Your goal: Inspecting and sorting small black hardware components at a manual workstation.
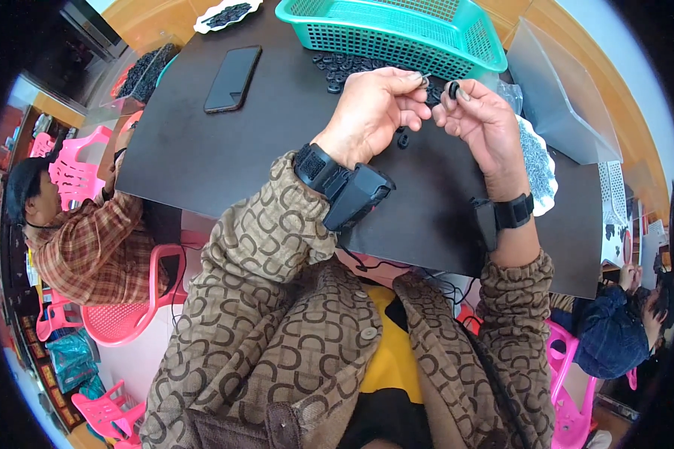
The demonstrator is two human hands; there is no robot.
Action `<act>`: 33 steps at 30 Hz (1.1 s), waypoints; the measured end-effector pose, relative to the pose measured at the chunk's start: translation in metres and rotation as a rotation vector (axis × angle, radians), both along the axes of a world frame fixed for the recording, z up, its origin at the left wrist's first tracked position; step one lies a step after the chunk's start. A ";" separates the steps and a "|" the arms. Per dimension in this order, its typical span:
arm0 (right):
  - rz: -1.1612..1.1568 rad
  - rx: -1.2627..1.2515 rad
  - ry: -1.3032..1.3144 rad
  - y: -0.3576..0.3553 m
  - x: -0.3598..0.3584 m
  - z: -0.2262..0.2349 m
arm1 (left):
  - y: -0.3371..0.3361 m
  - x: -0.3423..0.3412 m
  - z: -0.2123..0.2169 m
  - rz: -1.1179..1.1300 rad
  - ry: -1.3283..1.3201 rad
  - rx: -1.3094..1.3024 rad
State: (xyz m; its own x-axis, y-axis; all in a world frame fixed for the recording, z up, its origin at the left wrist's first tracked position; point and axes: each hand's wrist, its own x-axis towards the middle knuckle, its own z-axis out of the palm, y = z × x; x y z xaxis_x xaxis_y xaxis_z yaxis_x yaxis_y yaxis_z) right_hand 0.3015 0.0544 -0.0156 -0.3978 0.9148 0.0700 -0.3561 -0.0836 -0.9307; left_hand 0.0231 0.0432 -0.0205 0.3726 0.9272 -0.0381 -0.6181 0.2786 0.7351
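Part (453, 90), black and ring-shaped

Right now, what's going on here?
Someone is working bare-handed at a dark table. The left hand pinches a small piece, its shape hard to tell; the right hand pinches a black ring, held close to it but apart. Beyond them, small black parts lie loose beside a green basket. A white plate of grey bits sits to the right, and a phone lies to the left.
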 end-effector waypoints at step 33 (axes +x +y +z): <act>-0.081 -0.089 0.018 -0.024 -0.024 0.027 | -0.036 0.028 0.036 0.308 0.268 0.249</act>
State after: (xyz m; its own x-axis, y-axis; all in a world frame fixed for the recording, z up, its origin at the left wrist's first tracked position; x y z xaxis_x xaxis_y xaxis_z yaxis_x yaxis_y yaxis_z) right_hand 0.2779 0.0303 0.0110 -0.3213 0.9469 -0.0061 -0.3818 -0.1355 -0.9143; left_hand 0.0516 0.0070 0.0158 0.0859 0.9862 0.1417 -0.4239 -0.0925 0.9009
